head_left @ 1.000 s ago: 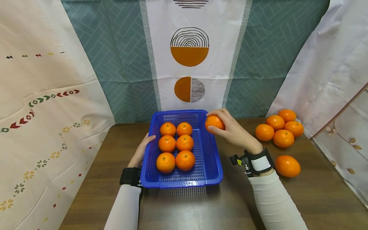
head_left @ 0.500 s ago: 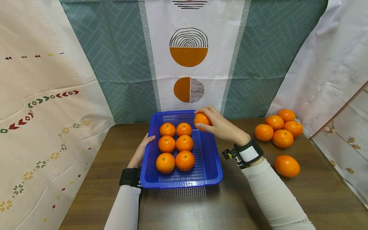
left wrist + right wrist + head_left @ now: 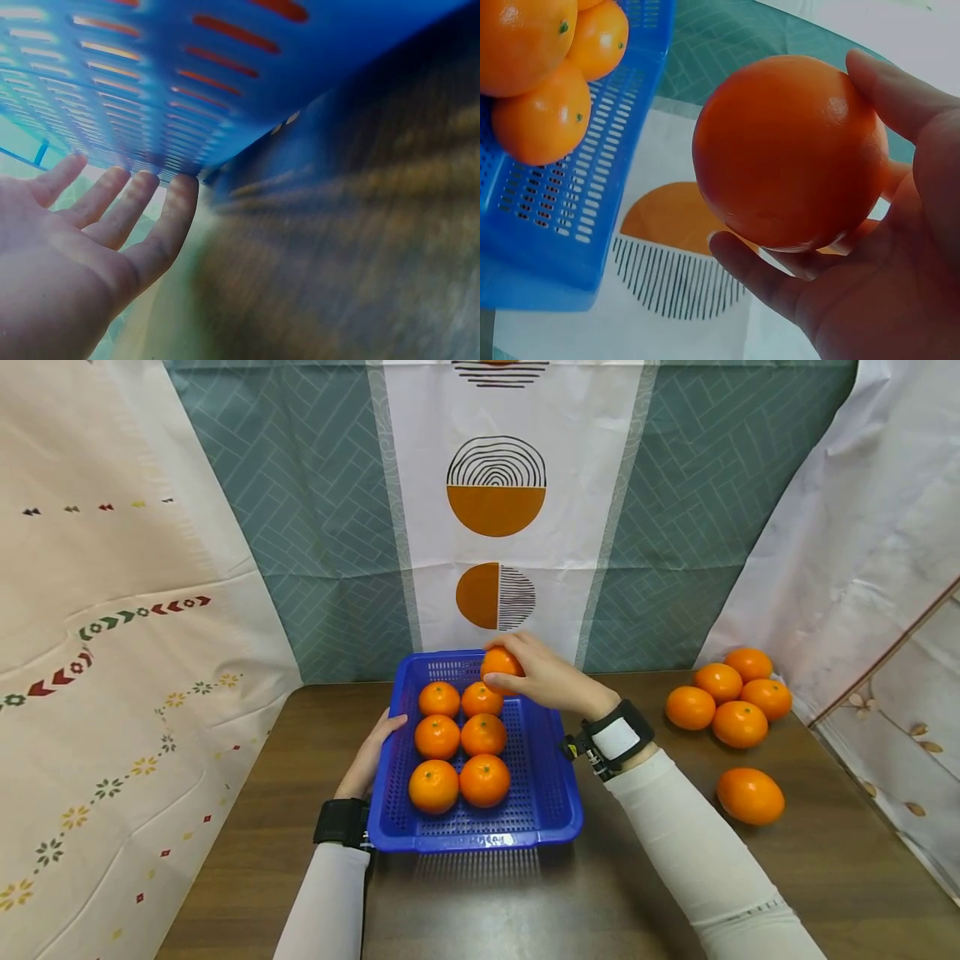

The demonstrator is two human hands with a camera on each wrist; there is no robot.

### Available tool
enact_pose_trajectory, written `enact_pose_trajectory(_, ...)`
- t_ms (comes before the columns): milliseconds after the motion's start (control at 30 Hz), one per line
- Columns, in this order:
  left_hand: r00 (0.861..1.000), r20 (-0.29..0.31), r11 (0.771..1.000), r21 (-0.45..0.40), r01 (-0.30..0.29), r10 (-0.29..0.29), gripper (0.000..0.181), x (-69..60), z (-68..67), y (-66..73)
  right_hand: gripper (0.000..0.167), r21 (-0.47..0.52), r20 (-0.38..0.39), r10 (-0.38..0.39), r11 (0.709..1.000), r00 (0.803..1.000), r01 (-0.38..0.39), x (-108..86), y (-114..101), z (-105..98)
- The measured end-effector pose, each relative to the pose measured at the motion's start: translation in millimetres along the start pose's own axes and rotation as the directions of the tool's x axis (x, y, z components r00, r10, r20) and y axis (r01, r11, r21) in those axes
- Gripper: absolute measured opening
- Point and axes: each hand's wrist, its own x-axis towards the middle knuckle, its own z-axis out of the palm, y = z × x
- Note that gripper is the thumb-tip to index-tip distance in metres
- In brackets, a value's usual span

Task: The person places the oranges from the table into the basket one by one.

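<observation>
- The right hand [image 3: 553, 675] grasps a round, glossy orange fruit [image 3: 501, 667], thumb on one side and fingers bent around the other, as the right wrist view shows.
- This held fruit is over the far end of a rectangular blue plastic basket [image 3: 476, 841] with slotted walls; in the head view it partly covers the far fruit of the right-hand column below.
- The left hand [image 3: 367, 758] holds the basket's left side: one digit's tip lies over the rim, while four slightly bent fingers touch the outer slotted wall in the left wrist view.
- Inside the basket, six round orange fruits [image 3: 483, 734] stand in two columns of three, toward the left and middle of its floor.
- On the brown wood-grain table [image 3: 465, 914], five more orange fruits [image 3: 740, 724] cluster to the right of the basket, close together near the far edge.
- A single orange fruit [image 3: 751, 796] lies nearer the person, apart from that cluster.
- Each wrist wears a black band [image 3: 341, 822] below a white sleeve [image 3: 326, 893].
- Behind the table hangs a teal and white cloth [image 3: 322, 510] printed with brown half-circles and black lines; a cream patterned cloth [image 3: 112, 552] hangs at the left.
</observation>
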Motion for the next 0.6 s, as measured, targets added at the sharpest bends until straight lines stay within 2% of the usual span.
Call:
enact_pose_trajectory(200,1.0,-0.013,1.0,0.018,-0.003,0.003,0.062,5.9,-5.7,-8.6,0.046,-0.018,0.054,0.038,0.999,0.998,-0.037,9.5,1,6)
enact_pose_trajectory(367,1.0,-0.005,1.0,0.018,-0.014,0.014,0.062,7.2,-6.5,-10.2,0.044,-0.075,0.092,0.099,0.993,0.991,-0.092,13.7,7,10)
enact_pose_trajectory(600,1.0,-0.012,1.0,0.021,-0.015,0.015,0.063,6.4,-7.0,-9.8,0.048,-0.127,0.17,0.172,0.98,0.97,-0.151,24.5,11,12)
